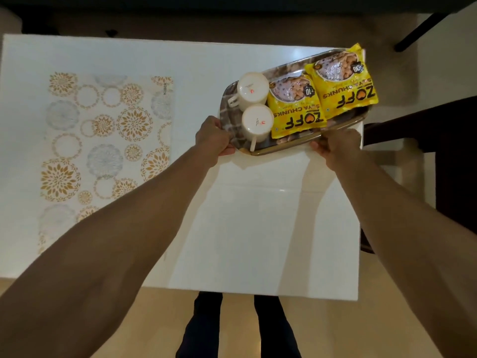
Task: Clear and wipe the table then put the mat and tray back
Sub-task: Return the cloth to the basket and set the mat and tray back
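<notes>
A shiny metal tray [285, 146] sits at the far right of the white table [258, 228]. It carries two upturned white cups [254, 88] and two yellow soya chunk packets [296, 109]. My left hand [213, 136] grips the tray's left end, fingers curled round the rim. My right hand [335, 144] grips the tray's near right edge. A floral patterned mat [108, 140] lies flat on the left half of the table.
A dark chair [438, 125] stands just beyond the table's right edge. Another dark furniture leg [423, 27] shows at the top right. My legs stand at the table's near edge on a beige floor.
</notes>
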